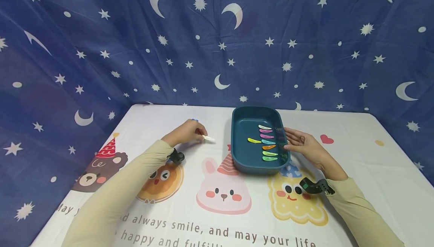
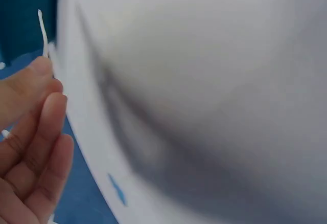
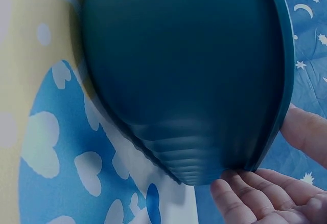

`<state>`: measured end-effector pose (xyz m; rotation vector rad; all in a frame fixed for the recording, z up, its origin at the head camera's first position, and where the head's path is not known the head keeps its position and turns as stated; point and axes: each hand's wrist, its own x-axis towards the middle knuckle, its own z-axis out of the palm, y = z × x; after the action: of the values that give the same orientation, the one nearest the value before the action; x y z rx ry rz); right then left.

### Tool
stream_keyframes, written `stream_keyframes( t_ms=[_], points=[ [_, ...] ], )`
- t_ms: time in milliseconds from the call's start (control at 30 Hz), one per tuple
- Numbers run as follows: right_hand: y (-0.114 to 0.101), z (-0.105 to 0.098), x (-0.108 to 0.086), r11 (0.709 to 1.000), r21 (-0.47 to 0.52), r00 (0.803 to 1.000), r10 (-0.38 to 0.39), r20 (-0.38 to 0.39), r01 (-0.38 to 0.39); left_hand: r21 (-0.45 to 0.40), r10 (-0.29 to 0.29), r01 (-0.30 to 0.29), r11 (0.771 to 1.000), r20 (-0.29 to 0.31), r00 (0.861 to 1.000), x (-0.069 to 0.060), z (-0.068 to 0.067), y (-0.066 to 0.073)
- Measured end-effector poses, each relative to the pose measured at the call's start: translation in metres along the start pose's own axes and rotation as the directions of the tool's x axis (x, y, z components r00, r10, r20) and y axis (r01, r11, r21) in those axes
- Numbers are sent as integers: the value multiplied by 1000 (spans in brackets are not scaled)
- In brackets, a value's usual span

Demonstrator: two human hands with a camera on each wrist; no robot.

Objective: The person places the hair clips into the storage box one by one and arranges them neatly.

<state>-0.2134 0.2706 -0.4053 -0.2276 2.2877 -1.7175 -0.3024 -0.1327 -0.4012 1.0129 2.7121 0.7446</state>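
Note:
My left hand (image 1: 187, 132) pinches a white snap hair clip (image 1: 208, 138) between thumb and fingertips, above the table left of a dark teal plastic bin (image 1: 241, 141). In the left wrist view the clip (image 2: 43, 32) juts up thin and edge-on from the fingertips. On the bin's right side, my right hand (image 1: 305, 145) holds the rim, thumb at the top edge and fingers against the outer wall. The right wrist view shows the bin's outside (image 3: 189, 81) and that hand (image 3: 271, 193). Inside the bin several coloured clips lie in a column, with a yellow clip (image 1: 254, 140) left of them.
A white tablecloth (image 1: 356, 156) with printed cartoon animals and lettering covers the table. Behind it hangs a dark blue curtain (image 1: 210, 51) with moons and stars. A dark wrist strap (image 1: 317, 186) sits on the right wrist, another (image 1: 176, 156) on the left.

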Motion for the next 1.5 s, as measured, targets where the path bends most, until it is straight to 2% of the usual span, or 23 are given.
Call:
stream_keyframes(
  t_ms=[333, 533, 733, 1033, 1333, 1500],
  points=[
    [0, -2, 0, 1000, 9, 1000, -3, 8, 3, 9, -33, 34, 999, -54, 998, 1, -16, 22],
    [-1, -2, 0, 1000, -10, 1000, -3, -1, 3, 8, -39, 39, 999, -74, 997, 9, -26, 38],
    [-3, -2, -1, 1000, -15, 1000, 3, -2, -3, -8, -69, 69, 998, -58, 996, 27, -32, 52],
    [-1, -1, 0, 999, -28, 1000, 17, -16, -17, 9, -84, 85, 996, -25, 996, 57, -37, 75],
    [-1, -1, 0, 1000, -28, 1000, 6, -13, -7, 45, -45, 45, 998, 8, 999, 87, -31, 90],
    [-2, 0, 0, 1000, -15, 1000, -3, -7, 3, 67, -47, 44, 997, 45, 998, 102, -25, 99]
  ],
)
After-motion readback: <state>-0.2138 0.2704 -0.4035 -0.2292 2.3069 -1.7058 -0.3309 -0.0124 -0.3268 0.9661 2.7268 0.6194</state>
